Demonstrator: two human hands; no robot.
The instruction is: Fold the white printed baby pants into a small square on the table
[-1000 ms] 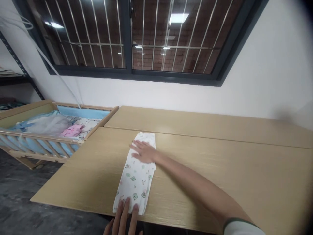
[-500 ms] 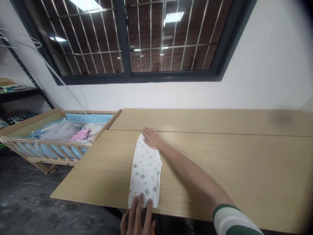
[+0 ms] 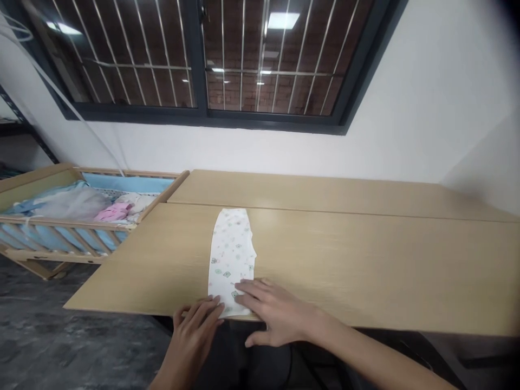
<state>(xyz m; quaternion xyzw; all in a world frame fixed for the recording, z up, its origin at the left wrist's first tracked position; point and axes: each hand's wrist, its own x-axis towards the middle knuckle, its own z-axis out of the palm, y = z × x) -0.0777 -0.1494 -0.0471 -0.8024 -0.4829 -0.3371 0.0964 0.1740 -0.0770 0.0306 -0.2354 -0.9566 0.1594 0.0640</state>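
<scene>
A white baby garment [image 3: 231, 252] with small green and pink prints lies folded into a long narrow strip on the wooden table [image 3: 345, 260], running from the near edge toward the middle seam. My left hand [image 3: 195, 327] rests at the garment's near left corner, fingers stretched out and touching the cloth. My right hand [image 3: 274, 309] lies flat on the near right corner, fingers spread over the table's front edge. Neither hand grips the cloth.
A wooden crib [image 3: 81, 216] with blue padding stands to the left of the table and holds pink, white and grey cloths. A barred window [image 3: 203, 59] fills the wall behind. A dark shelf edge [image 3: 16, 130] shows at far left. The floor is dark grey.
My right hand has pulled back from the garment's far end to its near end, beside my left hand. The garment lies flat and has not shifted on the table.
</scene>
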